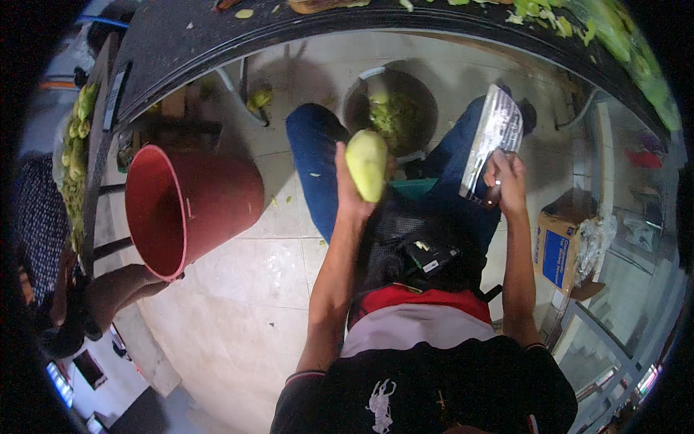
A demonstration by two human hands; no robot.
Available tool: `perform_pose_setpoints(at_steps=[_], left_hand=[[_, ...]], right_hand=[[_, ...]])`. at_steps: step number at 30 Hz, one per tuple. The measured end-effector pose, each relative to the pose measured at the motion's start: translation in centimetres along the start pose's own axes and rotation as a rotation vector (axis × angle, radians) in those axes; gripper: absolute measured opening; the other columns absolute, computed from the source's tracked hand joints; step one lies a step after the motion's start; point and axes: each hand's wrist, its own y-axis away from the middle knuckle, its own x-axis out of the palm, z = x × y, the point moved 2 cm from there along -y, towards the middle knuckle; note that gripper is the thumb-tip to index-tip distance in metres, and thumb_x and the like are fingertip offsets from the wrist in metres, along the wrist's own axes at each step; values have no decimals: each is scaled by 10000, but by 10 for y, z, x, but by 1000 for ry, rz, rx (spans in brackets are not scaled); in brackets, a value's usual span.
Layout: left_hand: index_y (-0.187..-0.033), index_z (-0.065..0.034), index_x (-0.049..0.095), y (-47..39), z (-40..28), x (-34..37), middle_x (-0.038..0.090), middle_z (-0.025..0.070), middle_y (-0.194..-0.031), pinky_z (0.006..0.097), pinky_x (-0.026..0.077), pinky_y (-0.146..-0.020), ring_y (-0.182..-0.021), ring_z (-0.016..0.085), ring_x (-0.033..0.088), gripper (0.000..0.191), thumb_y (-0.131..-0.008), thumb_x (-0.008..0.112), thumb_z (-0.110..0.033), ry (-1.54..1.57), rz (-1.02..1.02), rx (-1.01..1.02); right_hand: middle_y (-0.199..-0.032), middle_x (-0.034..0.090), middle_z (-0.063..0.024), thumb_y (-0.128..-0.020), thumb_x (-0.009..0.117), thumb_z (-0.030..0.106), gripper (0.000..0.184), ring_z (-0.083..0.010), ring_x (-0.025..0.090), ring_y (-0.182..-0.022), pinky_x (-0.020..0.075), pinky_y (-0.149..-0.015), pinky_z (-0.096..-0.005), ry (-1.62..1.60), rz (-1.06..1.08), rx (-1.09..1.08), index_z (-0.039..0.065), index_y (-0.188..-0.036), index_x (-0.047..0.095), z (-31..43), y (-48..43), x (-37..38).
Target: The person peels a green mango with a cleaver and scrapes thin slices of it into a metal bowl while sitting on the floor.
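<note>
My left hand (352, 200) holds a peeled, pale green fruit (367, 165), its smooth surface facing up; it may be a green mango. In my right hand (508, 182) is the dark handle of a wide-bladed cleaver (494, 135). The cleaver's shiny blade points away from me, over my right leg, apart from the fruit. Beyond the fruit, a dark round tub (425, 122) stands on the floor between my legs. Green peelings or shreds (398, 116) lie inside the tub, partly blurred.
A dark table (217, 35) with green scraps crosses the front. A red plastic bin (217, 190) stands at left, with another person's limb (127, 287) beside it. Green fruits (76, 144) lie on a surface further left. A cardboard box (558, 252) sits at right.
</note>
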Motion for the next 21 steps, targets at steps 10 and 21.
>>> perform_pose_setpoints(at_steps=[10, 21], left_hand=[[-1327, -58, 523, -2, 4, 2, 647, 149, -1192, 425, 562, -883, -1028, 298, 656, 651, -968, 471, -600, -116, -51, 55], [-1375, -21, 405, 48, -16, 97, 567, 113, -1220, 354, 496, -964, -1082, 209, 594, 832, -682, 858, -100, -863, 88, 548]], right_hand=[[-594, 531, 4, -1016, 550, 235, 307, -68, 465, -522, 351, -514, -240, 161, 58, -47, 75, -754, 549, 16, 1, 2], [-685, 559, 7, -1002, 573, 145, 146, -63, 480, -574, 389, -544, -240, 340, 238, -131, 40, -900, 567, 64, 24, 37]])
